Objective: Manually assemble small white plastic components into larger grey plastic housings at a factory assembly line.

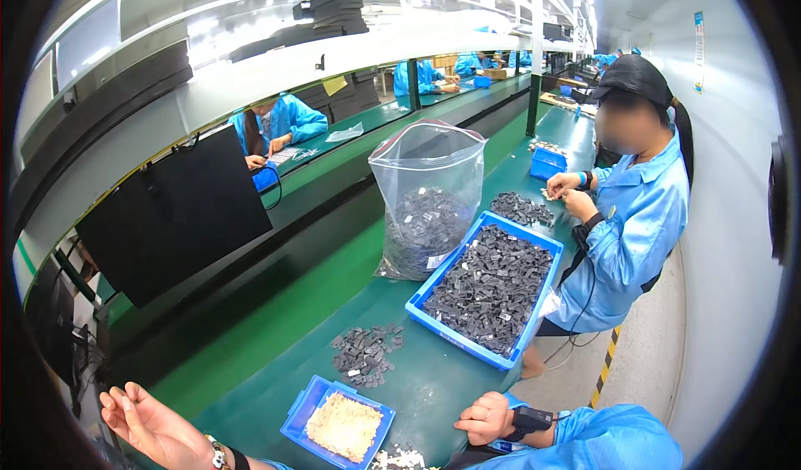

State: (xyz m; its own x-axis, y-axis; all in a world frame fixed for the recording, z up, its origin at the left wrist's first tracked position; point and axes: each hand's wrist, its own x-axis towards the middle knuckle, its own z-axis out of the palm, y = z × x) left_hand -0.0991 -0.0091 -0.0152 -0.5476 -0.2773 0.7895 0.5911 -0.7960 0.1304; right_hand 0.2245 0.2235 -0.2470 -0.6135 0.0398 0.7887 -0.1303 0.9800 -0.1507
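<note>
My left hand (154,427) is raised at the lower left, palm up, fingers loosely bent and apart, with nothing visible in it. My right hand (486,418) is curled closed near the bench's front edge; whether anything is inside the fingers is hidden. Between them sits a small blue bin (294,427) filled with small cream-coloured pieces (342,427). Just beyond it lies a loose pile of small dark grey plastic parts (365,355). Closer to me, white and black pieces (399,457) are scattered at the lower edge of the view.
A large blue tray (450,338) of dark parts stands ahead, beside a clear plastic bag (425,211) part-filled with similar parts. A co-worker in blue (626,219) handles small pieces at the right. A black panel (175,215) hangs left above a green conveyor belt (267,320).
</note>
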